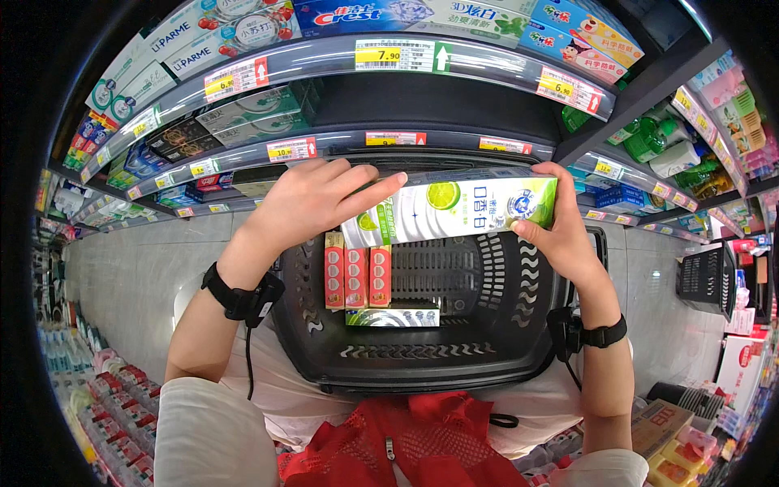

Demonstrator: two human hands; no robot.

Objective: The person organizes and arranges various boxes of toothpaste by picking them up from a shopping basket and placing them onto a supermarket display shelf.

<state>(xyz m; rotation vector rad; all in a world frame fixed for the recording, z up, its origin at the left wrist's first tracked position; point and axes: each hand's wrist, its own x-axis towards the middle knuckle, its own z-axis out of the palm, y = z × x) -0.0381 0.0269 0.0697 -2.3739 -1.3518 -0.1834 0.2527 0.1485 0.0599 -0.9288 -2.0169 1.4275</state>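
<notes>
A white and green toothpaste box [420,216] printed with lime slices is held level in front of me, above a black plastic shopping basket [487,368]. My right hand [563,234] grips its right end, with the thumb on the printed front face. At the other end, my left hand [322,198] lies over the top left, its index finger stretched along the upper edge; its thumb is hidden. Down in the basket, three red boxes [356,277] stand side by side. A white and green box [392,317] lies across their near ends.
Shelves ahead carry toothpaste boxes [365,15] behind price rails [462,55]. Green bottles [651,137] occupy shelves at the right. Another black basket [706,277] sits farther right. A cardboard carton [660,423] and packaged goods [125,420] are low on either side.
</notes>
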